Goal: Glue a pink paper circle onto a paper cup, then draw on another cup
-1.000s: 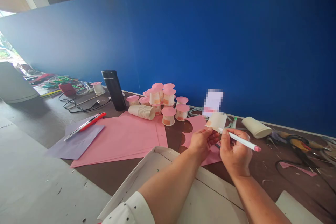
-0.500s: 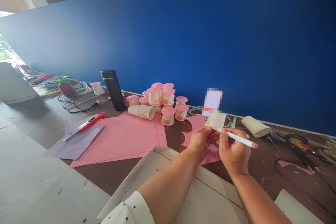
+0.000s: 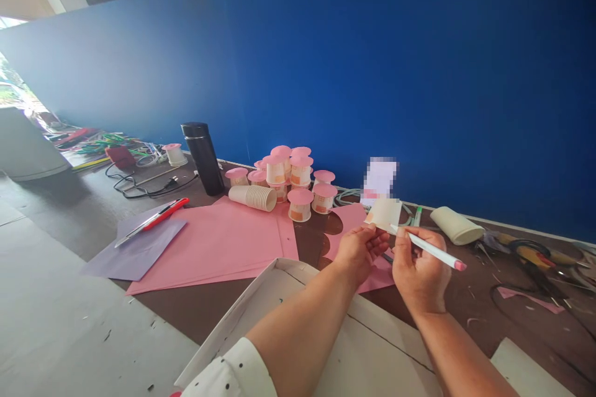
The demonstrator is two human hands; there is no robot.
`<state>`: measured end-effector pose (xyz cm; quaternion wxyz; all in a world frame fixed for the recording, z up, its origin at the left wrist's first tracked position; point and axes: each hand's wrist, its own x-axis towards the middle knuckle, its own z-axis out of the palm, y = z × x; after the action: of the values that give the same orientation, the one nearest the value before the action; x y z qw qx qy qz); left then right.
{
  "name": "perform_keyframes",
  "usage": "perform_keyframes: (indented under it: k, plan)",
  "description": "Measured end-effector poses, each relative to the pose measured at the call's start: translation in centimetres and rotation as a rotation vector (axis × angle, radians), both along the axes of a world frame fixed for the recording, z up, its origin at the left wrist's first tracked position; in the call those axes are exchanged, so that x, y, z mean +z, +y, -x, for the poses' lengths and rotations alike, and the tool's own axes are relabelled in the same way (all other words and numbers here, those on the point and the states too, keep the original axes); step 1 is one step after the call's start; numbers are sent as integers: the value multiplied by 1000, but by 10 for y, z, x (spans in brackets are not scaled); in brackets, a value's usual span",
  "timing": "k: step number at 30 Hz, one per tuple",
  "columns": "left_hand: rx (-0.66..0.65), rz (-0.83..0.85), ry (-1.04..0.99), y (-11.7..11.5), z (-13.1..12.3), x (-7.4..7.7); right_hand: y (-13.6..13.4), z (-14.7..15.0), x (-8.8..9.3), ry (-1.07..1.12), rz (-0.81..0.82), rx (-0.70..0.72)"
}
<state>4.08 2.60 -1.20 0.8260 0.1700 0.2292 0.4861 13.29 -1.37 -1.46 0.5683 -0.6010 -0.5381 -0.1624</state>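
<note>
My left hand (image 3: 361, 253) is closed on a small white paper cup (image 3: 387, 214) with an orange patch near its edge. In my right hand (image 3: 421, 276) is a white marker pen (image 3: 434, 250) with a pink end, its tip at or very near the cup's side. Beneath my hands lies a pink paper sheet (image 3: 347, 218) with rounded cut-outs. To the left stand several small cups with pink round tops (image 3: 300, 197), some stacked on others. A nested row of white paper cups (image 3: 251, 196) lies on its side in front of them.
Pink sheets (image 3: 223, 248) and purple paper (image 3: 153, 251) lie left, under a red utility knife (image 3: 161, 217). A black bottle (image 3: 205, 161) stands near the blue wall (image 3: 288, 62). At right are a larger pale cup (image 3: 456, 225) and tangled cables (image 3: 526, 248). A white board (image 3: 372, 347) lies nearest me.
The marker in my right hand has shifted slightly to the right along the cup. My left hand keeps its hold, and the whole view has moved slightly.
</note>
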Motion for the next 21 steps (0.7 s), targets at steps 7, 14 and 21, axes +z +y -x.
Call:
perform_keyframes:
  k: [7,14,21]
  plan:
    - [4,0,-2,0,0,1,-1,1,0,-32,6,-10]
    - [9,-26,-5,-1,0,1,-1,3,1,-50,31,5]
    - [4,-30,1,-1,-1,0,-1,1,0,-48,38,-19]
